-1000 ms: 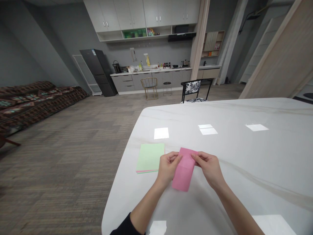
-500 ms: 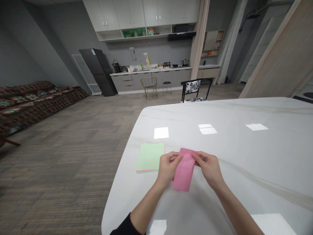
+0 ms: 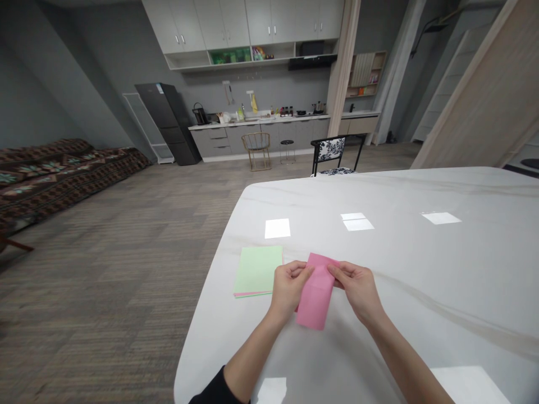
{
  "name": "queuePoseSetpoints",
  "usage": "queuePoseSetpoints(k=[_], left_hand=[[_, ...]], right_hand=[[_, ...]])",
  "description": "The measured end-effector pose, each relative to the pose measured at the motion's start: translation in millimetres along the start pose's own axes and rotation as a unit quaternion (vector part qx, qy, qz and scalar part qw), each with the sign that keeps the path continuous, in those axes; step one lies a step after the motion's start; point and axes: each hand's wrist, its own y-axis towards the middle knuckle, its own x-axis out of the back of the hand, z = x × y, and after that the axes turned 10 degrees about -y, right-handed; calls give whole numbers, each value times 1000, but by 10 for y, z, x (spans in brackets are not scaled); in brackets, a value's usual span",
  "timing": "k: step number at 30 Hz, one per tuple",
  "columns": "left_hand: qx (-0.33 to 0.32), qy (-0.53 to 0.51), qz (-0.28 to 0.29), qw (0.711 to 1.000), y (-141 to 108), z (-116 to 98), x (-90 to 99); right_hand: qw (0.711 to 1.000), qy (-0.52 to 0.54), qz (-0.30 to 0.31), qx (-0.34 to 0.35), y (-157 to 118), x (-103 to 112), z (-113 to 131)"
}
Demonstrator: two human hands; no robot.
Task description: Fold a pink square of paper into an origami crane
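Note:
A folded sheet of pink paper [image 3: 315, 300] is held between my two hands, above the white table. My left hand [image 3: 289, 286] pinches its upper left edge, thumb in front and fingers behind. On the other side, my right hand [image 3: 356, 283] pinches the upper right edge in the same way. The lower part of the paper hangs towards me, and a darker pink layer peeks out at its lower left. Just left of my left hand lies a stack of coloured paper [image 3: 257, 270], light green on top, with pink and green edges beneath.
The white marbled table [image 3: 421, 269] has rounded corners and bright light reflections. Beyond its far edge stands a black chair with a patterned back [image 3: 331, 150]. Further off are a gold-framed chair [image 3: 256, 147], a kitchen counter, a dark fridge [image 3: 170, 123] and a covered sofa [image 3: 54, 177].
The pink paper and both hands have shifted very slightly to the left. The grip of both hands is unchanged, and the paper stack has not moved.

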Motion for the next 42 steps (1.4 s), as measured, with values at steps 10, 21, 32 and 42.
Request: queuePoseSetpoints(k=[10,21,32,42], left_hand=[[4,2,-3,1000,3,16,0],[24,-7,66,998,76,12,116],[23,0,66,998,97,-14,141],[24,-4,74,997,99,-1,147]], right_hand=[[1000,3,1,-10,12,0,6],[996,-16,49,-68,-20,42,54],[995,-30,53,-81,-30,23,76],[994,-24,41,-98,-21,11,62]])
